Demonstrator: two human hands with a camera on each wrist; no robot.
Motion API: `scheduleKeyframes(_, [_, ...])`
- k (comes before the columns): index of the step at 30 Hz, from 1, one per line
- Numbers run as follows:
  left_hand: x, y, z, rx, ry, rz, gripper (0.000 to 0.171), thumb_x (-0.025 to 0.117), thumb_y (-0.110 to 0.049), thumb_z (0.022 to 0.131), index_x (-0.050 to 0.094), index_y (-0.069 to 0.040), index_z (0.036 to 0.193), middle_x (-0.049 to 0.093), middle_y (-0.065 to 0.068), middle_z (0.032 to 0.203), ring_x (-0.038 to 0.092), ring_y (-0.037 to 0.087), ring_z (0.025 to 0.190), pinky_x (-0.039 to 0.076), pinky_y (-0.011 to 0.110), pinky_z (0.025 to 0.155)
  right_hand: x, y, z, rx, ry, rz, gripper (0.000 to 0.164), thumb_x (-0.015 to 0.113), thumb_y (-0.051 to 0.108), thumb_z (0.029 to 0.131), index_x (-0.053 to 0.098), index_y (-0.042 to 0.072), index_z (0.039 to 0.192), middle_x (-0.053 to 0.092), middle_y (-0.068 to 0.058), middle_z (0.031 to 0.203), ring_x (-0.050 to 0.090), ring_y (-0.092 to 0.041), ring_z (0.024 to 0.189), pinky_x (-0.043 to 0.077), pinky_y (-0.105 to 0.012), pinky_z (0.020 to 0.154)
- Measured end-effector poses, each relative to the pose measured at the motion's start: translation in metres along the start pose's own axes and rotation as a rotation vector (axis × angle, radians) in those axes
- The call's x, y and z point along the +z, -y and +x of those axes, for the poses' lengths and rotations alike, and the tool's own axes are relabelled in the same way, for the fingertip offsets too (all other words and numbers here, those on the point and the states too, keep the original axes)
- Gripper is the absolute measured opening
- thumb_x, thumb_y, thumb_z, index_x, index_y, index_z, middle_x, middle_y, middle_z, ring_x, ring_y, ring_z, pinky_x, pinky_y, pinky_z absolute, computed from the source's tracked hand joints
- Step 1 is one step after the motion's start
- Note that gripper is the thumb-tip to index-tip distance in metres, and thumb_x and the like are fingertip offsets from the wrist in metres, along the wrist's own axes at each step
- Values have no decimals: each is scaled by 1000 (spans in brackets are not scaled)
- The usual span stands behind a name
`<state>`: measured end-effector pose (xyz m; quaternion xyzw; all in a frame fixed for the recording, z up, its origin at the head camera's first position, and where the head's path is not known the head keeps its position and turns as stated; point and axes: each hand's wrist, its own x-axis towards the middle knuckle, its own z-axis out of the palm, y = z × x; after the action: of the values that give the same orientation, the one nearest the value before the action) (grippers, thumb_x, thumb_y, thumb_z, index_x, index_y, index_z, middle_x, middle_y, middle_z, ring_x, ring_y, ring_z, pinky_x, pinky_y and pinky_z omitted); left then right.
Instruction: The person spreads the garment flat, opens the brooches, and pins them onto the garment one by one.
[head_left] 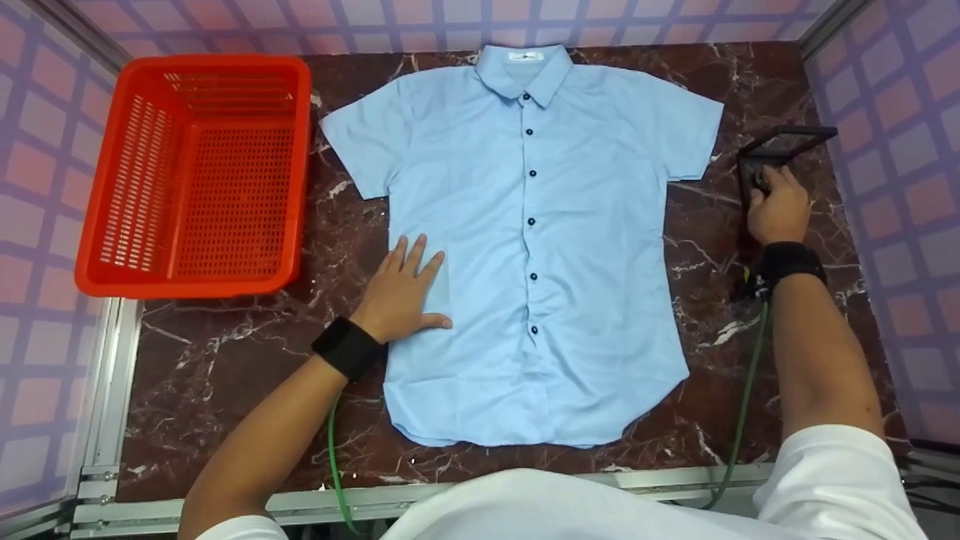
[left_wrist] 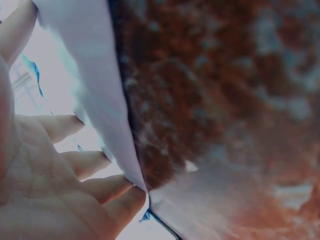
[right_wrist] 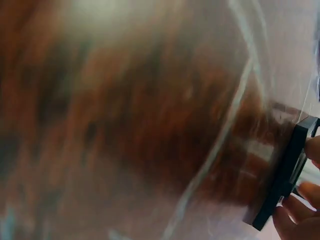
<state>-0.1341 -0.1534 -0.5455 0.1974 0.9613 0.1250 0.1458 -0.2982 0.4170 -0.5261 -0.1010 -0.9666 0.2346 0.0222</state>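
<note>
A light blue short-sleeved button-up shirt (head_left: pixel 592 195) lies flat, front up and buttoned, with its collar at the far side. My left hand (head_left: pixel 397 292) rests on the shirt's left side edge, fingers spread. The left wrist view shows that palm (left_wrist: pixel 45 185) and the fingers beside the pale cloth (left_wrist: pixel 100 80). Over at the right, my right hand (head_left: pixel 781 206) holds a black angular object with an open frame (head_left: pixel 787 139), its fingers at the base. That black object (right_wrist: pixel 285 175) shows edge-on in the right wrist view, fingers (right_wrist: pixel 295 212) against it; its kind is unclear.
A red plastic basket (head_left: pixel 292 180) with slotted walls stands at the left on the dark marbled table (head_left: pixel 225 375). Patterned walls (head_left: pixel 900 142) border the table. Green cables (head_left: pixel 754 367) run from both black wristbands (head_left: pixel 793 262) over the front metal rail.
</note>
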Motion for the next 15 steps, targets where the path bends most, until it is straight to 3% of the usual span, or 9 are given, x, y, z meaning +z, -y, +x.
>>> scheduleKeyframes(6, [0,0,2,9,4,-15,112,70,-70,79,24,-9,160,7,24,166,2,47,151,11,51,122,-2,-4,-1,8,-80,-52,38,47,14,106,57,1,140,58,-27,136,49,-47,129,37,-57,108])
scheduleKeyframes(11, [2,0,2,6,11,-14,112,70,-70,79,23,-9,161,6,24,166,1,47,151,10,51,122,-4,-2,-2,20,-189,-38,36,47,7,105,60,0,137,62,-27,130,57,-48,121,43,-55,103])
scheduleKeyframes(15, [2,1,-1,-10,4,-32,112,71,-70,79,23,-10,161,7,23,166,1,46,151,10,51,122,-6,1,-1,39,-175,17,34,52,7,103,64,3,135,64,-23,128,59,-42,121,45,-49,104])
